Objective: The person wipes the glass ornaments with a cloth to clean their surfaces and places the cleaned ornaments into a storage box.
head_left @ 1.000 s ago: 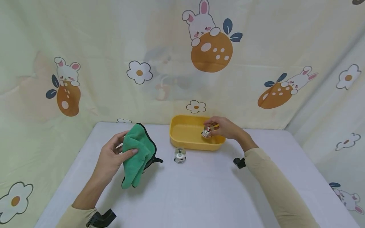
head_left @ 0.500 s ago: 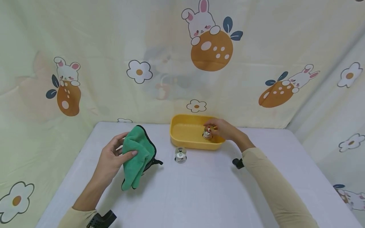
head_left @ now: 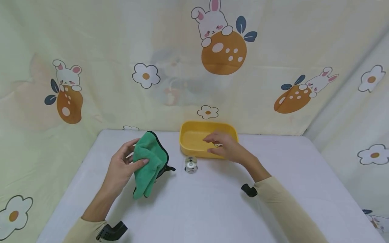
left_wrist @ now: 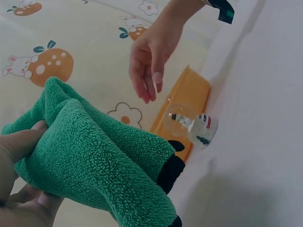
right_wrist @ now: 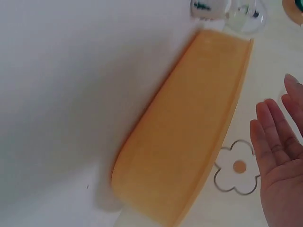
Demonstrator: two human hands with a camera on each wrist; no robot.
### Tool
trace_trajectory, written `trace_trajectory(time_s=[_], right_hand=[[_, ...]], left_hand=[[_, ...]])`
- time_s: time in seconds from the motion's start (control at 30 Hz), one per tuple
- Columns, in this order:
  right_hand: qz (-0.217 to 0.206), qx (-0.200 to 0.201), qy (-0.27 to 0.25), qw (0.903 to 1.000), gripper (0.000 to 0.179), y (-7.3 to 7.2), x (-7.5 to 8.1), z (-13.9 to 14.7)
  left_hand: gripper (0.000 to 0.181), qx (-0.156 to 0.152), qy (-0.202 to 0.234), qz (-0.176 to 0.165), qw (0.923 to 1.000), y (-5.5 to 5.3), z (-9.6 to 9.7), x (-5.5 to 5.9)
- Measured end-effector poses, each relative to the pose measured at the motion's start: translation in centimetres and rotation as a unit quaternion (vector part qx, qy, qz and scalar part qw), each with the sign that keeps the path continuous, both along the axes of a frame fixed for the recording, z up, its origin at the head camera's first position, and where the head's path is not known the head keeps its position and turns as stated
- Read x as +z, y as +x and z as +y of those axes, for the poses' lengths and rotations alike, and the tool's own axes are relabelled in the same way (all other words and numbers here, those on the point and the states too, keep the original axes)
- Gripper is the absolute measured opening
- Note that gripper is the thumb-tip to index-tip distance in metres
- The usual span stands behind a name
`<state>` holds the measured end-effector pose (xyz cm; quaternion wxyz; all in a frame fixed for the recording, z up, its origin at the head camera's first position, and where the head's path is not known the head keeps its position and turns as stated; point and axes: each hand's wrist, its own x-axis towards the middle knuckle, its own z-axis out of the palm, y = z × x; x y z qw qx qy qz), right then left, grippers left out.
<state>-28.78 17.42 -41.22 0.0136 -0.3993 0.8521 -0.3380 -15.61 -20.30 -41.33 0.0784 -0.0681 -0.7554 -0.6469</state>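
My left hand [head_left: 119,170] pinches a folded green towel [head_left: 149,162] with black edging, thumb in front and fingers behind, raised above the table. Over the yellow tray [head_left: 192,136], my right hand [head_left: 229,147] hovers with fingers spread and nothing between them. Part of a small snow globe [head_left: 218,144] shows under that hand inside the tray; the rest is hidden. Another snow globe [head_left: 191,165], with a snowman inside, stands upright on the table just in front of the tray. The left wrist view shows this globe [left_wrist: 203,130] beyond the towel.
The table [head_left: 212,202] has a white cover. A curtain [head_left: 170,40] printed with rabbits and flowers hangs right behind the tray. Each sleeve carries a black wrist camera, one at the left wrist [head_left: 112,231] and one at the right [head_left: 249,190].
My right hand has let go of the snow globe in the tray, opened, and drawn slightly back toward me. My left hand still holds the towel in nearly the same place.
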Motion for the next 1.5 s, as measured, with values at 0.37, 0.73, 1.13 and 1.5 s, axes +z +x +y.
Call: trace_trajectory(time_s=[0.37, 0.73, 1.13, 1.5], right_hand=[[-0.041, 0.004, 0.039, 0.9984, 0.04, 2.4, -1.4, -2.9], [-0.028, 0.012, 0.084, 0.996, 0.043, 2.9, -3.1, -5.3], [-0.044, -0.001, 0.102, 0.9938, 0.04, 3.8, -2.5, -4.8], [0.035, -0.05, 0.109, 0.9922, 0.049, 5.8, 2.6, -1.1]], left_hand=[[0.068, -0.025, 0.027, 0.02, 0.9991, -1.1, 2.4, 0.9], [0.069, -0.062, 0.05, 0.033, 0.9963, -1.9, 5.3, 1.9], [0.068, -0.083, 0.072, 0.047, 0.9928, -2.1, 7.3, 2.4], [0.068, -0.085, 0.056, 0.099, 0.9898, -2.0, 8.5, 3.9]])
